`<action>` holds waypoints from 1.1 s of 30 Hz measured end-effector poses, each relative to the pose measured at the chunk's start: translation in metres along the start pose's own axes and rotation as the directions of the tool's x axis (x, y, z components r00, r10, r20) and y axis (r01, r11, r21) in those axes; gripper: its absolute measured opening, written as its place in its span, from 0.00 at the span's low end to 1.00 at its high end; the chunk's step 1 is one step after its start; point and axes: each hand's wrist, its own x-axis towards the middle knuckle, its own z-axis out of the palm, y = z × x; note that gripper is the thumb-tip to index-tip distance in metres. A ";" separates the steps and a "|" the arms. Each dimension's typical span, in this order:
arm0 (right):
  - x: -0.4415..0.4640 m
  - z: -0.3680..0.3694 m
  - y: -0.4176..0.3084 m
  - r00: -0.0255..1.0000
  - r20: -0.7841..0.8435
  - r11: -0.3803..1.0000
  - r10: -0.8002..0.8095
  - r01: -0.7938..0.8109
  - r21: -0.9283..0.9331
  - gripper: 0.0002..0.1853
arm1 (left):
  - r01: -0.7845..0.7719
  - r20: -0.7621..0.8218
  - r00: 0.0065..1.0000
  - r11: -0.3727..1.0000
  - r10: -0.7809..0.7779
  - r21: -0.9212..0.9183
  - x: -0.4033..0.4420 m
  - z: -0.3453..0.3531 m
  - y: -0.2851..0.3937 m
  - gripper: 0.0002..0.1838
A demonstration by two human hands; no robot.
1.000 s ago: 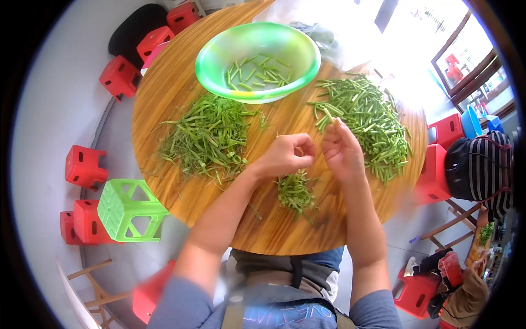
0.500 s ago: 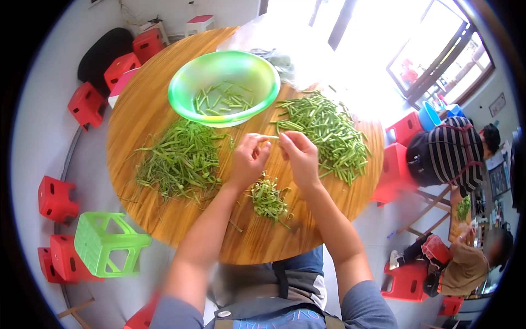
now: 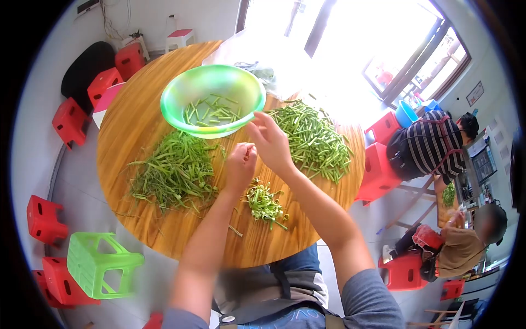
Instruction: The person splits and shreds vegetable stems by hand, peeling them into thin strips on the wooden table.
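Note:
My left hand (image 3: 241, 166) is closed above the middle of the table, fingers curled in; whatever it holds is too small to make out. Higher and to the right, my right hand (image 3: 272, 143) has its fingers apart, close to the near right rim of a green basin (image 3: 169, 118). Cut green stem pieces (image 3: 211, 111) lie in the bottom of the basin. Beside my right hand spreads a big heap of cut stems (image 3: 315, 140). To the left of my left hand lies a pile of leafy green stalks (image 3: 178, 170). Below both hands sits a small pile of pale trimmings (image 3: 264, 203).
Everything lies on a round wooden table (image 3: 139, 222). Clear plastic bags (image 3: 263, 74) lie behind the basin. Red stools (image 3: 48, 219) and a green stool (image 3: 101, 260) stand around. At right are a person in stripes (image 3: 427, 145) and a seated person in brown (image 3: 460, 249).
Both hands were pinching a short stem between them; now they are apart. My right hand has moved up and left to the basin rim with its fingers spread. The view has shifted slightly.

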 end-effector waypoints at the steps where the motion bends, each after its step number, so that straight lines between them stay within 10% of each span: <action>1: -0.011 -0.006 0.008 0.998 -0.014 0.998 0.059 -0.059 0.001 0.20 | 0.037 -0.010 0.999 0.999 -0.037 -0.001 0.000 0.000 0.003 0.12; 10: -0.110 -0.054 0.056 0.993 -0.028 0.968 0.111 -0.115 -0.225 0.15 | 0.254 0.272 0.941 0.949 -0.198 -0.185 0.001 -0.011 0.029 0.21; 16: -0.125 -0.043 0.021 0.938 0.345 0.943 -0.039 0.149 -0.296 0.12 | 0.680 0.676 0.733 0.086 -0.073 -0.728 0.006 -0.029 0.031 0.30; 24: -0.139 -0.055 0.025 0.996 -0.039 0.953 0.079 -0.087 -0.289 0.11 | 0.640 0.633 0.768 -0.136 0.094 -0.756 0.007 -0.045 0.025 0.33; 27: -0.151 -0.073 0.031 0.989 -0.139 0.905 0.050 -0.103 -0.412 0.11 | 0.602 0.598 0.794 0.012 -0.109 -0.798 0.007 -0.036 0.009 0.25; 30: -0.165 -0.092 0.033 0.969 -0.246 0.864 -0.018 -0.109 -0.492 0.11 | 0.435 0.243 0.873 0.451 -0.422 -0.779 0.008 -0.008 -0.011 0.17; 33: -0.181 -0.106 0.052 0.933 -0.342 0.896 0.110 -0.242 -0.372 0.11 | 0.157 0.025 0.983 0.755 -0.184 -0.636 0.004 -0.008 -0.003 0.15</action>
